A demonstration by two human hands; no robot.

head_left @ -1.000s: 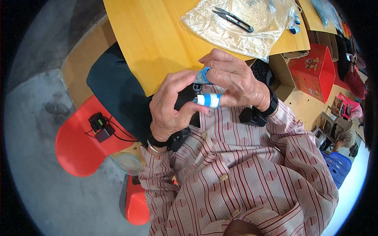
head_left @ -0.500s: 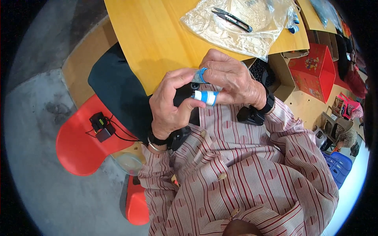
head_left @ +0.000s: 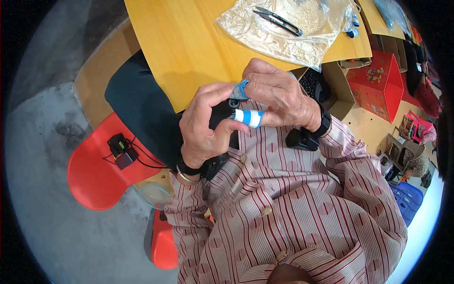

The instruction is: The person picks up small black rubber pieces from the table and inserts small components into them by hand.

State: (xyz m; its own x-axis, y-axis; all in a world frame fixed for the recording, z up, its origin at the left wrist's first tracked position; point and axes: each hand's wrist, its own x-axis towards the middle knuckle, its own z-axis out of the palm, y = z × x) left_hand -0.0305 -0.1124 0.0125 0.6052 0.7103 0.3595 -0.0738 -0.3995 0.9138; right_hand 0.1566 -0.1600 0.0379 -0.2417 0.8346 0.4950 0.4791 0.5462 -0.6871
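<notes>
My left hand [head_left: 201,125] and my right hand [head_left: 286,97] meet over my lap, just off the table's near edge. Blue-and-white tape wraps the right thumb [head_left: 249,118], and a blue-grey covering [head_left: 241,90] sits on the right index finger. Between the fingertips of both hands is a small black round part [head_left: 233,102], partly hidden by the fingers. My left thumb and index finger close in on it from the left, the right ones from the right. A cardboard box [head_left: 338,90] holding many small black pieces stands beside my right hand.
On the yellow table [head_left: 175,42] lies a clear plastic bag [head_left: 246,28] with thread snips [head_left: 279,21] on top. A red box [head_left: 378,87] stands to the right. Left are a dark chair seat [head_left: 139,106] and a red stool [head_left: 94,170] bearing a small black device [head_left: 123,151].
Both hands keep nearly the same pose around the small black part. The right thumb and wrist have shifted very slightly to the right.
</notes>
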